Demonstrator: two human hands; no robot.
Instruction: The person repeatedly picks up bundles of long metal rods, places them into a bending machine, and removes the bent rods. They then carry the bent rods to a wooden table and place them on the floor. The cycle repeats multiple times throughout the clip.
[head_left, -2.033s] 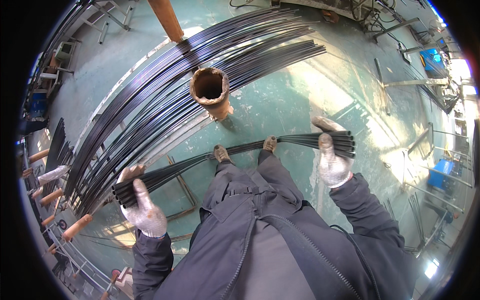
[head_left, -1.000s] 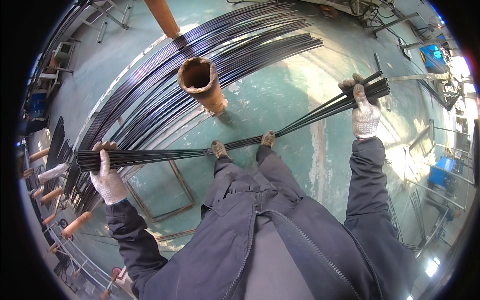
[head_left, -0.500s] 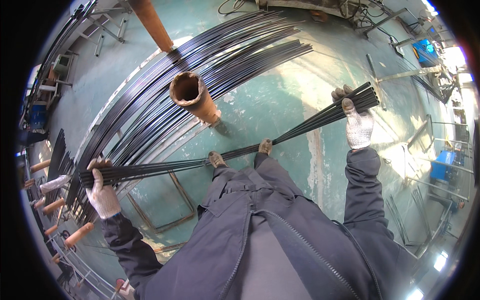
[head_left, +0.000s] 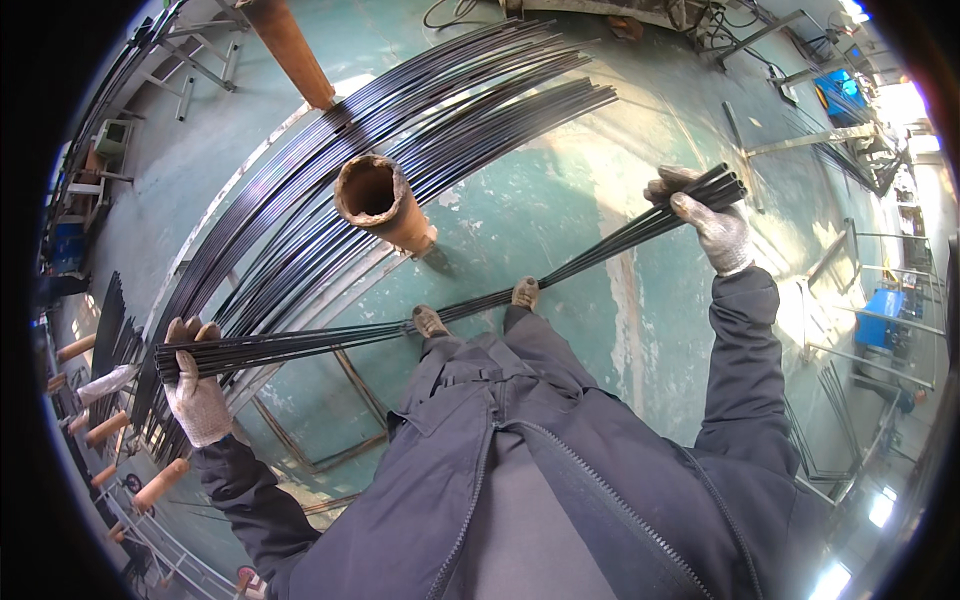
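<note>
A bundle of long, thin black metal tubes (head_left: 600, 248) stretches across in front of my body, passing by my shoes. My left hand (head_left: 197, 395), in a pale knitted glove, holds its left end, with the thumb on the near side and the fingers beyond. Near the other end, my gloved right hand (head_left: 718, 225) is closed round the tubes, their hollow ends sticking out past it. Beyond the bundle, many more black tubes (head_left: 400, 90) lie side by side on a low frame, around rusty upright pipes.
A wide, rusty pipe (head_left: 400, 220) stands upright just beyond the bundle, and a second rusty post (head_left: 290, 55) rises farther back. More rusty pipe stubs (head_left: 160, 485) stick out at the left. Blue boxes (head_left: 882, 318) and metal frames stand at the right on the green floor (head_left: 540, 190).
My right hand has turned and its thumb has shifted on the tubes, with their right end slightly farther left. My left fingers have straightened somewhat against the bundle.
</note>
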